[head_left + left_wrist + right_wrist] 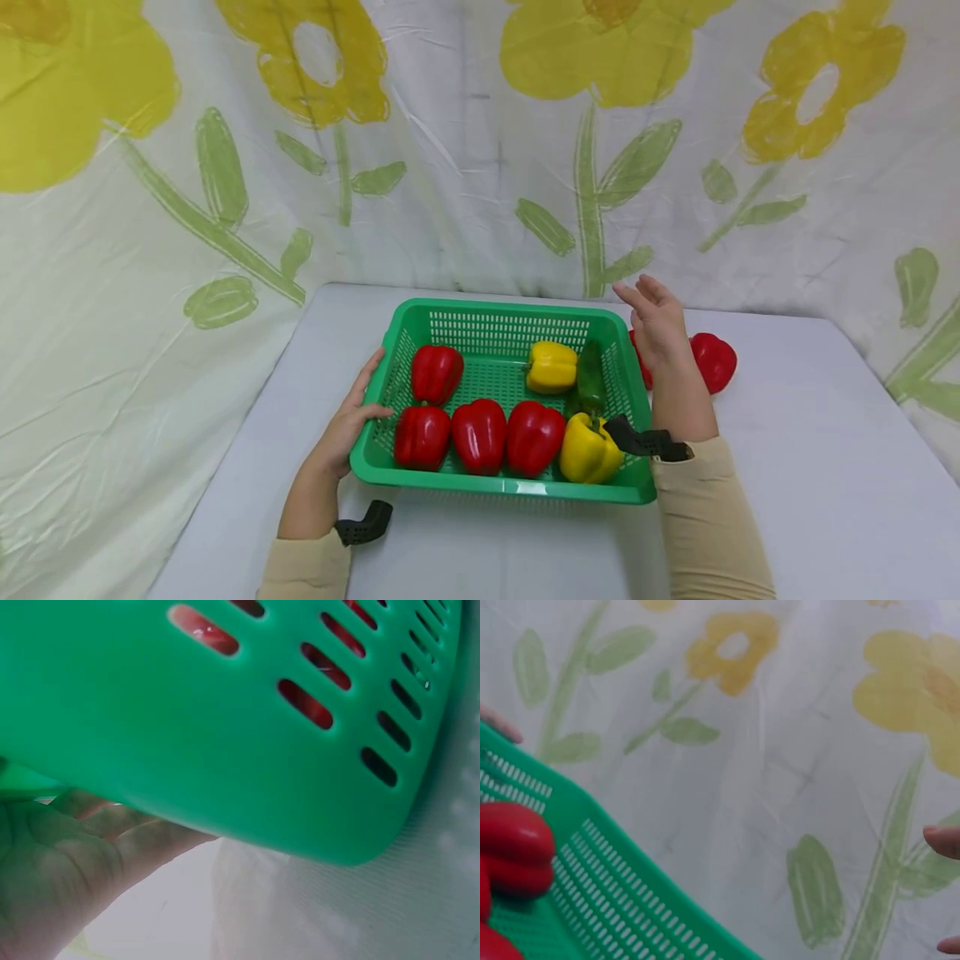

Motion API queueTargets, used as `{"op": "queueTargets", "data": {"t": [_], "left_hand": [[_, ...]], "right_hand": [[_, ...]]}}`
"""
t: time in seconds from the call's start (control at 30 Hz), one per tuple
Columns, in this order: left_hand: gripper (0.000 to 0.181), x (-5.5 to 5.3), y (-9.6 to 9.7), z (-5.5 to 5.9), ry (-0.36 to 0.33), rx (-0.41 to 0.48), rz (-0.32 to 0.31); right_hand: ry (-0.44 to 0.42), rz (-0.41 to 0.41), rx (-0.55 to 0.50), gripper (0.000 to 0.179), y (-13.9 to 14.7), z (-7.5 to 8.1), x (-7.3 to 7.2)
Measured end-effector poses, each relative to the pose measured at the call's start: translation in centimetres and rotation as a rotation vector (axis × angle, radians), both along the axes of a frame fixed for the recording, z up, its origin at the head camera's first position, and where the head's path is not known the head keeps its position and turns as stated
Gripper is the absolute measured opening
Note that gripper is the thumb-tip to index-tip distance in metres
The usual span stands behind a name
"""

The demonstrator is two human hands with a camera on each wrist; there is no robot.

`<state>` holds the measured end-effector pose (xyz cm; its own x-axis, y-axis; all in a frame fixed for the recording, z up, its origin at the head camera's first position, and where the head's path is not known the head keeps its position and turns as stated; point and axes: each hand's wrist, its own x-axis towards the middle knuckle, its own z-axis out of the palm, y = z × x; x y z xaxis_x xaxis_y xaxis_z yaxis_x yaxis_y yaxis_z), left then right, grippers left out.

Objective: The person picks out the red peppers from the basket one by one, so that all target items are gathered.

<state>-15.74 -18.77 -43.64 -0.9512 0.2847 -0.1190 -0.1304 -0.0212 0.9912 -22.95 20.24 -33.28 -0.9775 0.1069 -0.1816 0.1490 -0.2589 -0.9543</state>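
Note:
A green plastic basket (510, 486) with slotted walls holds several red bell peppers (478, 436), two yellow bell peppers (552, 367) and a long green pepper (590, 379). My left hand (348, 429) grips its left side, the thumb over the rim and the fingers along the outside. From the left wrist, that hand (82, 862) shows against the smooth outer wall (180, 750). Raised by the far right corner, my right hand (657, 327) has its fingers extended and holds nothing. In the right wrist view only its fingertips (943, 841) show, apart from the basket.
Right of the basket, a red bell pepper (714, 362) lies on the white table (810, 467); another bit of red (638, 360) is partly hidden by the right hand. Behind the table hangs a white cloth (450, 167) painted with yellow flowers.

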Motion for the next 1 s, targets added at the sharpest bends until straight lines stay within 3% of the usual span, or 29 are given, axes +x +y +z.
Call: {"op": "queueTargets", "data": {"t": [0.23, 0.4, 0.8, 1.0], "left_hand": [[0.080, 0.0, 0.0, 0.2, 0.019, -0.008, 0.002], [0.079, 0.0, 0.1, 0.2, -0.014, -0.008, 0.014], [0.080, 0.1, 0.3, 0.3, -0.009, 0.003, 0.001], [0.080, 0.0, 0.3, 0.3, -0.010, 0.000, 0.001]], "right_hand": [[-0.013, 0.045, 0.005, 0.077, -2.6, 0.5, -0.1], [-0.024, 0.102, 0.003, 0.076, -4.8, 0.4, -0.3], [-0.097, 0.197, 0.083, 0.073, -9.8, -1.8, -0.9], [-0.152, 0.248, 0.172, 0.073, -12.1, -2.9, -1.1]]}}
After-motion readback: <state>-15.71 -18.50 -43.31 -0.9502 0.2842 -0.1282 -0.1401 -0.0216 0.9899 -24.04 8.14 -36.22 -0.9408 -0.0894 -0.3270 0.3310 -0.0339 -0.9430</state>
